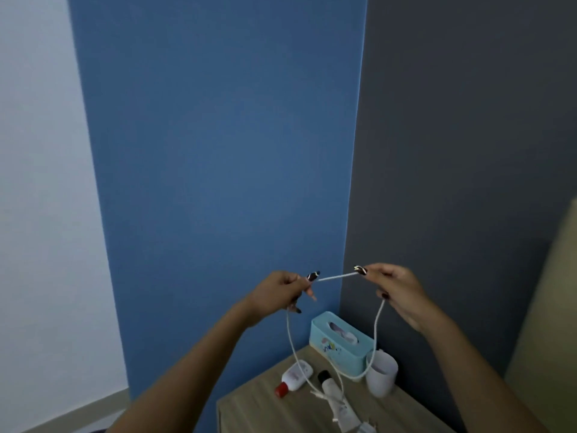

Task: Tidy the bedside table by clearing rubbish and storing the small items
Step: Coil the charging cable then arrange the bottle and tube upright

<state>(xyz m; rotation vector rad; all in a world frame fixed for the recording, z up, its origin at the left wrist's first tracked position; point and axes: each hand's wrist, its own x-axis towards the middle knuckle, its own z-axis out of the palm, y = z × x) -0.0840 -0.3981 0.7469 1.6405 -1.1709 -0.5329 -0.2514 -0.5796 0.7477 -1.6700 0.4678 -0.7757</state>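
While both hands are raised in front of the blue wall (218, 151), a white cable (335, 277) runs taut between them. Left hand (281, 292) has its grip pinched shut on one part of the cable; right hand (393, 287) pinches another part w/ thumb & forefinger. From each hand the cable drops down: the left strand falls to the wooden surface (259, 410), the right strand loops low past the teal tissue box (340, 342) & the white cup (382, 375) before coming back toward the middle. Cable ends lie on the surface near the front, across a white tube w/ black cap (332, 392). A small white bottle w/ red cap (295, 376) lies on its side, left of the tube. Tissue box sits in the back corner where blue wall meets grey wall (468, 151); cup stands just beside it on the right. A small white plug-like item at the bottom edge is too cut off to tell.
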